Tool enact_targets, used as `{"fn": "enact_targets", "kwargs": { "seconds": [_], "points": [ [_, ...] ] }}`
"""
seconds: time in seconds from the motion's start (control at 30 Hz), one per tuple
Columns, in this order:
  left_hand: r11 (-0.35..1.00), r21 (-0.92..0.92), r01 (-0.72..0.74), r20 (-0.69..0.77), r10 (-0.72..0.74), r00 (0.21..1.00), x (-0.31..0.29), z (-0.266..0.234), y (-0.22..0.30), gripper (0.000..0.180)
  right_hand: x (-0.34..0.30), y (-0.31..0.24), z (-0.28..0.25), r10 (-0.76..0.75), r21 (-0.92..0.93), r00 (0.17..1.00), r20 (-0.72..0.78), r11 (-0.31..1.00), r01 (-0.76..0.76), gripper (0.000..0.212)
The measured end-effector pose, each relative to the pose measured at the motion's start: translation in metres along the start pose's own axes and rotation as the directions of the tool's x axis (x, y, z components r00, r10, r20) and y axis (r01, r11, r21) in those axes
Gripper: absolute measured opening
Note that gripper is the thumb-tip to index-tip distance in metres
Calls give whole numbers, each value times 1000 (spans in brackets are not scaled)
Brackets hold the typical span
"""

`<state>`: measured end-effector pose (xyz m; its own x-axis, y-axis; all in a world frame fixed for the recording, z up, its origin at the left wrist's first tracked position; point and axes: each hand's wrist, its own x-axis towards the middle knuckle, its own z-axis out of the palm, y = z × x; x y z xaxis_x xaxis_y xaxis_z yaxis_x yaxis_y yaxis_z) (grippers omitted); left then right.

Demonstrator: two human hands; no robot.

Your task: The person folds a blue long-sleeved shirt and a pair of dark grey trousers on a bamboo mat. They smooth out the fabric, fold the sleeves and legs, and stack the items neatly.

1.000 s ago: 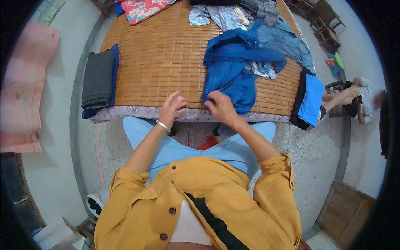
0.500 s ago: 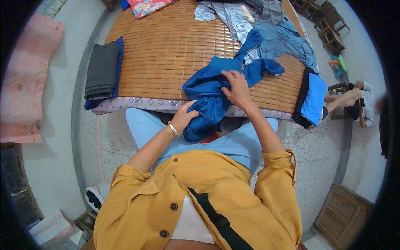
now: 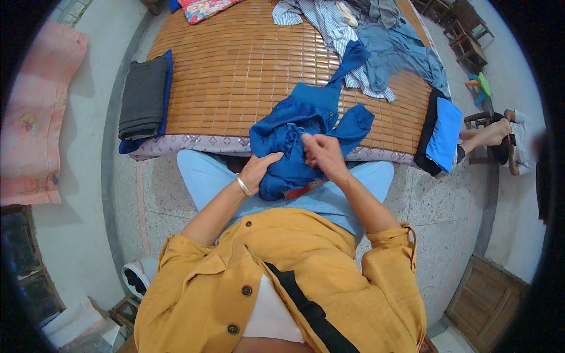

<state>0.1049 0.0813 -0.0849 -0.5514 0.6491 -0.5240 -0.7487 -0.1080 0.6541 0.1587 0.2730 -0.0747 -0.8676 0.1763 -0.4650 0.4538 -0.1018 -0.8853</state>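
Note:
A crumpled blue shirt (image 3: 309,109) lies partly on the bed's near edge and partly across my lap, its two sleeves stretching away to the far right. My left hand (image 3: 256,172) grips its left side, thumb on top of the cloth. With curled fingers, my right hand (image 3: 325,154) pinches a bit of the shirt near its middle, beside a bunched, gathered part. What lies between those fingertips is mostly hidden. A small red patch (image 3: 300,190) shows at the shirt's lower edge over my lap.
A bamboo mat (image 3: 235,76) covers the bed. Folded dark grey cloth (image 3: 141,97) lies left, folded bright blue and black cloth (image 3: 442,132) right. Loose striped (image 3: 329,26) and grey-blue clothes (image 3: 394,53) lie far right. A seated person (image 3: 500,135) is beyond the right side.
The shirt has been turned and spread, showing a gathered part and a button. My right hand has moved down and toward me, fingers now pinched. The nearer sleeve has shifted left.

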Motion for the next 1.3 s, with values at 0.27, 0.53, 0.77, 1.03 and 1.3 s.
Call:
{"fn": "enact_targets", "kwargs": {
  "seconds": [0.27,0.53,0.77,1.03,1.3],
  "points": [
    [623,717,-313,488,-128,863,-23,30,10,54,-13,9,6,67,571,966,249,796,-202,32],
    [506,821,-264,132,282,950,-43,23,98,34,-32,-41,3,-130,429,979,158,902,51,28],
    [722,563,-402,364,220,905,-53,17,92,42,-66,-49,8,-122,282,743,658,955,-93,25],
    [448,236,-862,162,857,490,-87,1,148,21,-60,-17,3,89,-245,569,817,948,203,40],
    [334,456,-825,-213,941,264,-88,-31,177,20,-34,-213,-66,89,-665,772,629,576,475,49]
  ]
}}
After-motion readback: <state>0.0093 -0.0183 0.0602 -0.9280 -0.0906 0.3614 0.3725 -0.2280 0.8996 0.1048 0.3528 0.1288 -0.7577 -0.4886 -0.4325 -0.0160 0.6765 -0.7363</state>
